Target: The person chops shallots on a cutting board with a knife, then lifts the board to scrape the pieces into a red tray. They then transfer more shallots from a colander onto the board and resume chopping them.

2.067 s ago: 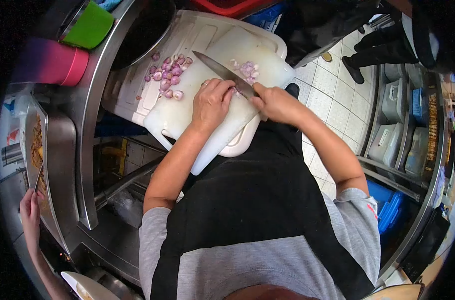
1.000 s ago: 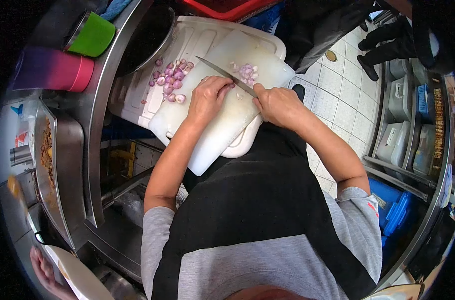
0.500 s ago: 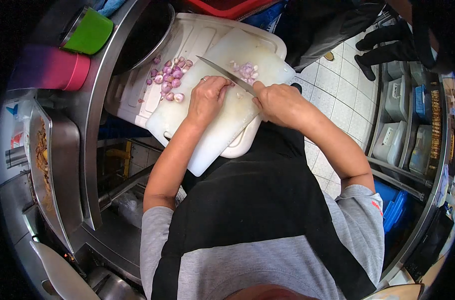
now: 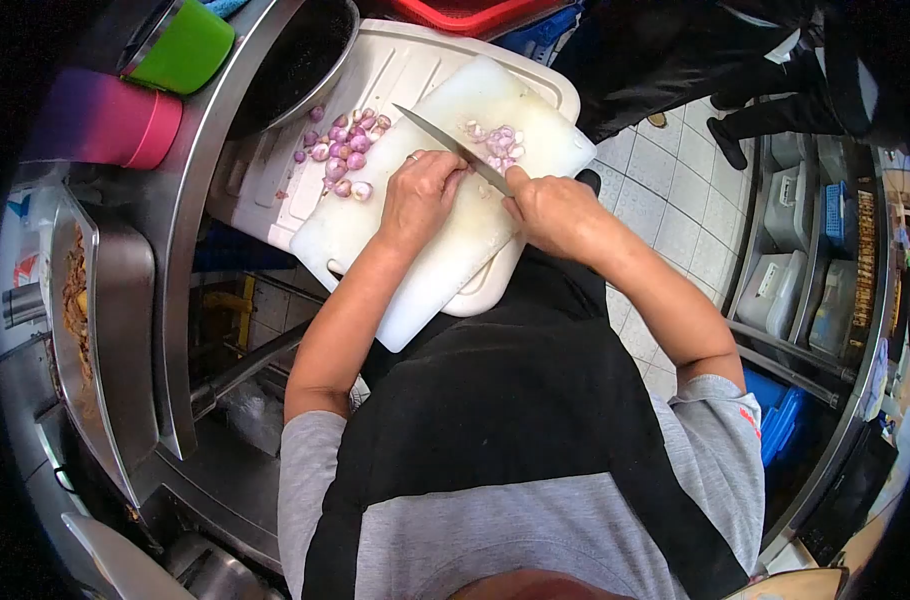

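A kitchen knife (image 4: 437, 135) is gripped by its handle in my right hand (image 4: 560, 212), its blade pointing to the upper left across the white cutting board (image 4: 425, 290). My left hand (image 4: 420, 200) has its fingers curled on the board against the blade, pinching a shallot that they mostly hide. To the left of that hand lies a group of whole purple shallots (image 4: 347, 150), some on the board and some beyond its edge. Cut shallot pieces (image 4: 500, 142) form a small pile just past the blade.
The board rests on a larger off-white plastic lid (image 4: 390, 50). A dark wok-like pan (image 4: 293, 75) stands at its left, with a steel counter edge (image 4: 180, 250) beside it. A person in dark clothes (image 4: 675, 60) stands at upper right. Shelves with plastic boxes (image 4: 775, 290) line the right.
The view has shifted slightly. Both hands and the knife stay close to the same place on the board. The person at upper right has moved, with more dark clothing now showing.
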Tool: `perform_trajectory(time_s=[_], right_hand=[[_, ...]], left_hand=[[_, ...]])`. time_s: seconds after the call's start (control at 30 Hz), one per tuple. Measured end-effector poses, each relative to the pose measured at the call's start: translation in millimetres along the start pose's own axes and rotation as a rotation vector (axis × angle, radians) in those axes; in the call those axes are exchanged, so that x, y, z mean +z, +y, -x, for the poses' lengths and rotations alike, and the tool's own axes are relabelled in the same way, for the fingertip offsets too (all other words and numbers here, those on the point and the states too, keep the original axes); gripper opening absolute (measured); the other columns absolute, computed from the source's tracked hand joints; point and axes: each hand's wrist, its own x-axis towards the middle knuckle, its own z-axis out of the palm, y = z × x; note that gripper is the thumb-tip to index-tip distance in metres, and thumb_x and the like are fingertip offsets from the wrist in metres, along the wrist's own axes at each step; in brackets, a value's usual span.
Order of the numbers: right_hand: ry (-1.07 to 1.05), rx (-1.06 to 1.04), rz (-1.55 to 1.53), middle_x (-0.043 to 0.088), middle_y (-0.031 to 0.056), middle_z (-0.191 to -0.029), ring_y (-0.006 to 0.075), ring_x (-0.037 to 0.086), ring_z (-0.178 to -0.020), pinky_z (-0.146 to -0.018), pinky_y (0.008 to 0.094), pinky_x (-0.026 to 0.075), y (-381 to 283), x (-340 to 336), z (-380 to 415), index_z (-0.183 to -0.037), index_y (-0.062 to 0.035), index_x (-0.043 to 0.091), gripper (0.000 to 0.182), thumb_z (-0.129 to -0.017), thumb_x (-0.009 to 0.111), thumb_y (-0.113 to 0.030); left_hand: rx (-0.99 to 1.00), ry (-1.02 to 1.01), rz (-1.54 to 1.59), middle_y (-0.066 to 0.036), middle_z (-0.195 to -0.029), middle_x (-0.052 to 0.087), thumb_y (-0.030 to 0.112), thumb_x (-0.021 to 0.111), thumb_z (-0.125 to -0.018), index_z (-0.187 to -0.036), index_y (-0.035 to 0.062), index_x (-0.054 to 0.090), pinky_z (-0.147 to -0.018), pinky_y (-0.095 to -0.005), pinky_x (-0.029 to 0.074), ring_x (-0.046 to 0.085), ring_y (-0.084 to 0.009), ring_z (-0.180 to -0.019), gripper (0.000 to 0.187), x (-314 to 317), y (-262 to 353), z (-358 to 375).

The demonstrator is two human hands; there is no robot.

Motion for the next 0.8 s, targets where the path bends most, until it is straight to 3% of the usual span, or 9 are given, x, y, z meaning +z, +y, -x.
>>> perform_trajectory(time_s=[0.1, 0.27, 0.5, 0.8], right_hand=[[0.105, 0.014, -0.055, 0.066, 0.0254, -0.074, 0.0441, 0.066, -0.075, -0.068, 0.0525, 0.051, 5, 17, -8, -0.1, 0.002, 0.05, 0.025, -0.096, 0.053, -0.023], [-0.072, 0.01, 0.03, 0.067, 0.0267, -0.077, 0.043, 0.068, -0.078, -0.071, 0.0518, 0.054, -8, -26, 3, -0.103, 0.0038, 0.053, 0.027, -0.095, 0.052, -0.022], [0.073, 0.028, -0.066, 0.066, 0.0246, -0.075, 0.0439, 0.066, -0.075, -0.069, 0.0526, 0.051, 6, 15, -12, -0.102, 0.0015, 0.051, 0.025, -0.096, 0.054, -0.023], [-0.063, -0.04, 0.015, 0.066, 0.0254, -0.076, 0.0444, 0.066, -0.076, -0.07, 0.0526, 0.051, -2, -25, 4, -0.101, 0.0026, 0.051, 0.028, -0.097, 0.053, -0.025]], left_hand=[[-0.012, -0.007, 0.004, -0.01, -0.086, 0.07, 0.001, 0.071, -0.077, -0.087, 0.0057, 0.067, -0.075, -0.0386, 0.054, 0.066, -0.0285, -0.083, 0.012, -1, 1, 0], [-0.016, -0.005, 0.005, -0.01, -0.085, 0.068, 0.002, 0.071, -0.077, -0.086, 0.0051, 0.066, -0.074, -0.0396, 0.053, 0.066, -0.0297, -0.082, 0.011, 1, 0, 1], [-0.011, 0.012, -0.002, -0.011, -0.084, 0.068, 0.003, 0.071, -0.078, -0.084, 0.0046, 0.064, -0.074, -0.0398, 0.053, 0.065, -0.0302, -0.081, 0.01, 1, 0, 1], [0.006, 0.021, 0.002, -0.01, -0.081, 0.067, 0.002, 0.073, -0.076, -0.083, 0.0051, 0.064, -0.072, -0.0393, 0.052, 0.065, -0.0291, -0.079, 0.012, 2, -1, 1]])
